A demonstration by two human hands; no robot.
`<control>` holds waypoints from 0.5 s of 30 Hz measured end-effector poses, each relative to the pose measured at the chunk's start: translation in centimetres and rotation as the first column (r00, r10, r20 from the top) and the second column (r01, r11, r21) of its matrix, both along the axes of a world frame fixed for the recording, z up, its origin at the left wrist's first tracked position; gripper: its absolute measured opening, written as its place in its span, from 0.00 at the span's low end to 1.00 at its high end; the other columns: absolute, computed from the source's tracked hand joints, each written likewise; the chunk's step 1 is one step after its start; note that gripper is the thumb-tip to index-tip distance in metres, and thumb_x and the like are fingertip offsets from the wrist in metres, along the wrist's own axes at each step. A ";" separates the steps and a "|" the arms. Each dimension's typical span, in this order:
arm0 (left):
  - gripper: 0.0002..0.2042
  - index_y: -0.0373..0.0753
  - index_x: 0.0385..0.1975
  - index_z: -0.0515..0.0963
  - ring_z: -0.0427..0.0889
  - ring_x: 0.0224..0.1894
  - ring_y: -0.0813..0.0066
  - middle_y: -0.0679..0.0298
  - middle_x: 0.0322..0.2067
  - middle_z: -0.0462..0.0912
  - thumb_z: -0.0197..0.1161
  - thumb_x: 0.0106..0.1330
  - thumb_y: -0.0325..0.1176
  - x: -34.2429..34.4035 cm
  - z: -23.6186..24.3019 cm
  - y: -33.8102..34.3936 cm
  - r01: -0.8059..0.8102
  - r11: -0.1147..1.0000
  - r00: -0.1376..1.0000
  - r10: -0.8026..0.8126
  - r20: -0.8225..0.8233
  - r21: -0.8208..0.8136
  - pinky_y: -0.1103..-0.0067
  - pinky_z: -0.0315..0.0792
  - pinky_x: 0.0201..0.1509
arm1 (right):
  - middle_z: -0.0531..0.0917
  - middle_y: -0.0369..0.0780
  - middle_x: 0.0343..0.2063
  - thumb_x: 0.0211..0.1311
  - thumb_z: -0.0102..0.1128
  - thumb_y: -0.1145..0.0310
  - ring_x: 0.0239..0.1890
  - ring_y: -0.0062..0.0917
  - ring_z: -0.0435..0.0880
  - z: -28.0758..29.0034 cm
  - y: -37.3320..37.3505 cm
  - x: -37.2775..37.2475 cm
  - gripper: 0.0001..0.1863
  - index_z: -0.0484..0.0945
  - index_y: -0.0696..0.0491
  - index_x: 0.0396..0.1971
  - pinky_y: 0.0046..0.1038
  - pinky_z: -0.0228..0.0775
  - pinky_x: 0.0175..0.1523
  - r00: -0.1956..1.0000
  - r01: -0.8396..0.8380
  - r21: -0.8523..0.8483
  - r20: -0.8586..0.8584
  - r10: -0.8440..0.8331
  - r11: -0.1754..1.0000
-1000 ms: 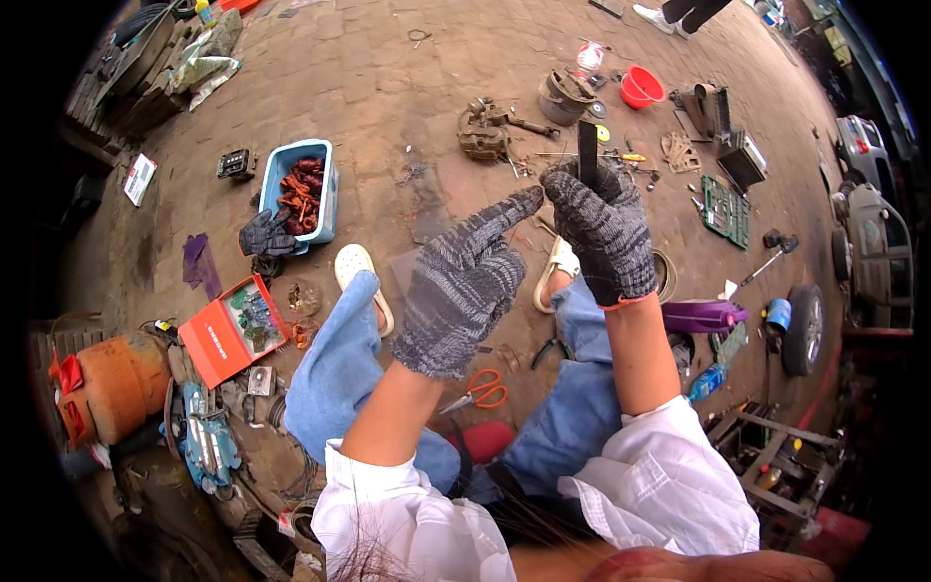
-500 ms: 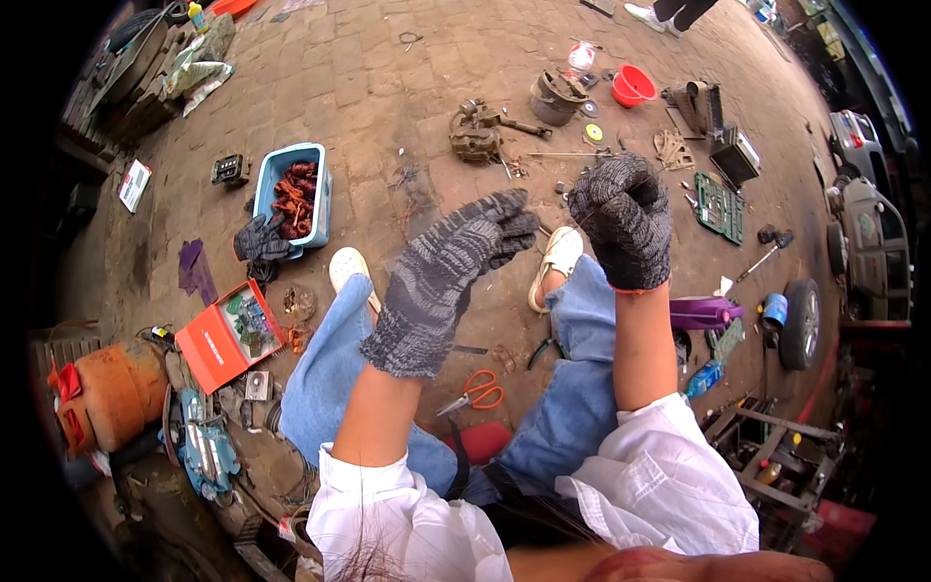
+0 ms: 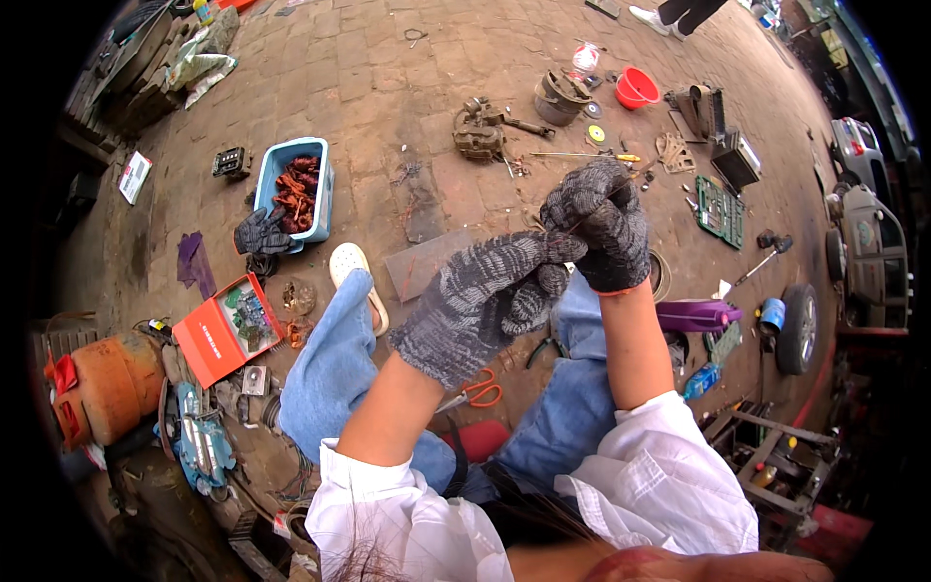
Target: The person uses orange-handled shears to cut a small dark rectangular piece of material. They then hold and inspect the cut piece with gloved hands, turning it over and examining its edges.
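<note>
My left hand (image 3: pixel 475 301), in a grey knit glove, reaches up to the right with its fingers bent and pressed together at my right hand. My right hand (image 3: pixel 601 228), gloved alike, is curled closed, with a fine dark strand faintly visible at its fingertips. What both hold is mostly hidden. Beneath them are a flat grey sheet (image 3: pixel 417 262), orange-handled scissors (image 3: pixel 483 392) and dark pliers (image 3: pixel 548 347) on the brick ground between my legs.
A blue bin (image 3: pixel 320 194) of copper-coloured windings and an orange box (image 3: pixel 208 344) lie left, beside a gas cylinder (image 3: pixel 116 388). Right are a green tool case (image 3: pixel 720 211), purple case (image 3: pixel 693 313), wheel (image 3: pixel 797 330) and parked vehicles (image 3: pixel 873 252). A person (image 3: pixel 679 15) stands beyond.
A black strip upright in my right hand one second ago no longer shows there. My left hand has moved right to meet my right hand, its fingers now more bent.
</note>
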State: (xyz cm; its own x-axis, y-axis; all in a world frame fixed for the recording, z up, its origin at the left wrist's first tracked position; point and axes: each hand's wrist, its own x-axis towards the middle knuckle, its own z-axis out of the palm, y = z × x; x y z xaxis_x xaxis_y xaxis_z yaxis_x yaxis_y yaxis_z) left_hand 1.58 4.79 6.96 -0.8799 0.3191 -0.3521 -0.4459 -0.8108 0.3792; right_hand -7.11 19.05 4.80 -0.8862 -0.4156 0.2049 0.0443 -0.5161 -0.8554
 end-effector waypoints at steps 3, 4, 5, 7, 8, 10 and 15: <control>0.14 0.30 0.41 0.71 0.69 0.22 0.83 0.64 0.27 0.74 0.54 0.58 0.31 0.1 -0.8 0.2 -0.026 1.000 1.000 0.027 -0.006 0.016 0.88 0.63 0.23 | 0.67 0.33 0.18 0.45 0.65 0.66 0.20 0.23 0.66 -0.1 -0.2 0.2 0.13 0.67 0.51 0.22 0.26 0.58 0.25 1.000 -0.015 -0.039 0.007 0.015 0.999; 0.14 0.30 0.41 0.71 0.68 0.22 0.83 0.64 0.27 0.74 0.54 0.58 0.31 0.1 -1.2 0.1 -0.006 0.999 1.000 0.008 -0.026 0.041 0.87 0.62 0.23 | 0.68 0.33 0.19 0.45 0.65 0.66 0.21 0.23 0.66 -0.1 -0.3 0.3 0.13 0.67 0.50 0.22 0.26 0.58 0.25 1.000 -0.012 -0.051 0.012 0.013 0.999; 0.13 0.30 0.41 0.71 0.68 0.21 0.83 0.64 0.26 0.74 0.54 0.58 0.31 0.1 -1.7 -0.1 0.016 0.998 0.999 -0.012 -0.049 0.068 0.87 0.61 0.22 | 0.67 0.33 0.19 0.45 0.64 0.66 0.21 0.24 0.66 -0.1 -0.3 0.3 0.13 0.67 0.50 0.23 0.26 0.58 0.25 0.999 -0.027 -0.074 0.029 0.029 0.997; 0.13 0.30 0.40 0.71 0.67 0.21 0.82 0.64 0.26 0.73 0.54 0.58 0.31 0.0 -1.6 0.0 0.012 0.999 0.998 -0.010 -0.064 0.044 0.87 0.60 0.21 | 0.67 0.33 0.19 0.47 0.64 0.66 0.21 0.24 0.66 -0.1 -0.4 0.2 0.12 0.66 0.49 0.24 0.26 0.59 0.25 0.996 -0.055 -0.122 0.063 0.063 0.991; 0.13 0.30 0.40 0.71 0.66 0.20 0.82 0.65 0.25 0.73 0.54 0.58 0.31 0.0 -1.2 0.3 -0.011 1.000 0.998 0.010 -0.060 -0.003 0.87 0.59 0.20 | 0.67 0.32 0.19 0.47 0.63 0.66 0.21 0.24 0.66 -0.2 -0.4 0.2 0.12 0.66 0.49 0.24 0.26 0.59 0.26 0.995 -0.035 -0.141 0.089 0.048 0.989; 0.13 0.30 0.39 0.72 0.66 0.20 0.82 0.65 0.24 0.73 0.55 0.58 0.31 0.0 -1.1 0.6 -0.049 0.999 0.999 0.049 -0.012 0.010 0.87 0.59 0.20 | 0.67 0.32 0.19 0.48 0.62 0.66 0.21 0.24 0.65 -0.5 -0.6 0.2 0.11 0.66 0.49 0.24 0.26 0.59 0.26 0.990 0.006 -0.178 0.142 0.020 0.984; 0.11 0.30 0.36 0.73 0.67 0.21 0.82 0.64 0.23 0.73 0.55 0.57 0.31 0.1 -1.6 0.7 -0.079 0.996 0.996 0.080 -0.027 0.028 0.87 0.59 0.20 | 0.66 0.33 0.18 0.48 0.62 0.65 0.20 0.23 0.65 -0.1 -0.6 -0.1 0.11 0.67 0.50 0.25 0.26 0.59 0.26 0.998 -0.048 -0.087 0.043 0.052 0.995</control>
